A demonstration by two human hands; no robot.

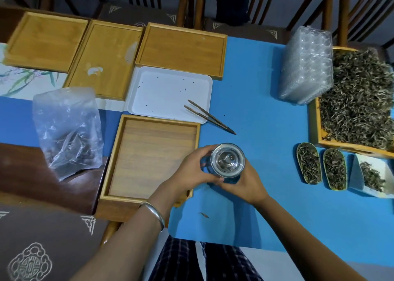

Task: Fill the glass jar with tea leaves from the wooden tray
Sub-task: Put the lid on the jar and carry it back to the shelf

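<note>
A person's two hands hold a glass jar (pixel 227 161) upright just above the blue counter (pixel 266 89), near the middle. The left hand (pixel 191 170) curls round its left side and the right hand (pixel 245 185) cups it from the near side, both grips grasping it, likely to steady it. Its glass lid appears to be on, so it seems unfilled. The wooden tray (pixel 315 119) heaped with tea leaves (pixel 360 101) sits at the far right, well apart from the jar.
</note>
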